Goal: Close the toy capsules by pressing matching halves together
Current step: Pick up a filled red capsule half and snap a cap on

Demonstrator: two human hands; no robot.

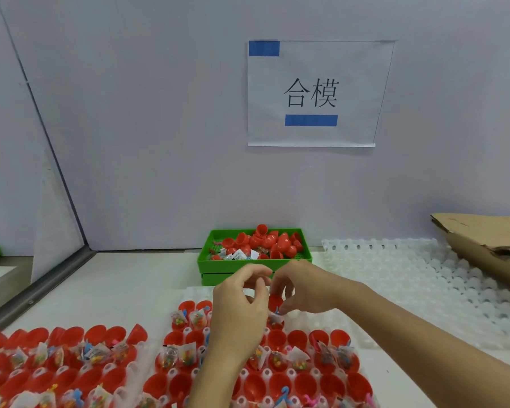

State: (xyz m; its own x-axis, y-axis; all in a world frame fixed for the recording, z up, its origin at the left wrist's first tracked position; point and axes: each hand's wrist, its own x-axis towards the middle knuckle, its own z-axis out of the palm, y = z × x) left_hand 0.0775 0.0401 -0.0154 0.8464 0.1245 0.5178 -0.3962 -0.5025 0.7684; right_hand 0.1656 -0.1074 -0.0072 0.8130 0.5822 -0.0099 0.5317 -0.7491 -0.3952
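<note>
My right hand point(299, 285) pinches a red capsule half point(275, 301) from above, just over a filled red half in the white cell tray point(330, 320). Close on its left my left hand point(242, 298) hovers with curled fingers; whether it touches the red half I cannot tell. Many open red capsule halves point(277, 338) sit in the tray's cells, several holding small toy bags point(296, 356). A second tray of red halves point(65, 375) lies to the left.
A green crate point(253, 263) with loose red halves and toy bags stands at the back against the wall. Stacked white cell trays point(418, 278) lie at the right, with torn cardboard point(483, 245) behind them. A paper sign point(315, 92) hangs on the wall.
</note>
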